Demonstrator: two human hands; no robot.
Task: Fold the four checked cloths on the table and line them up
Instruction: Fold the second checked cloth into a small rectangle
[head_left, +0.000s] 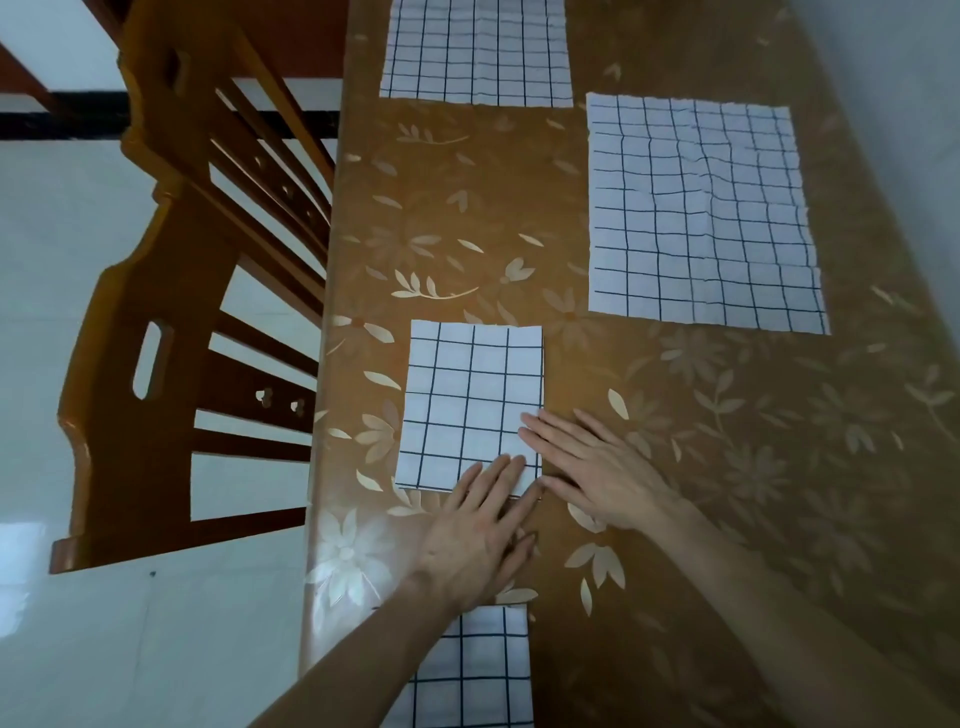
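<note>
Left hand (475, 535): open, flat, fingertips on folded cloth (467, 400), near corner.
Right hand (597, 467): open, flat, fingertips on same corner.
Table (727, 467): cloth near left edge.

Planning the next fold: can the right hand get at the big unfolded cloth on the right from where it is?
Probably yes. The right hand lies flat beside the folded cloth, holding nothing, and only bare table lies between it and the unfolded cloth.

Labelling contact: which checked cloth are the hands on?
The small folded white checked cloth at the table's left edge; both hands press its near right corner.
</note>
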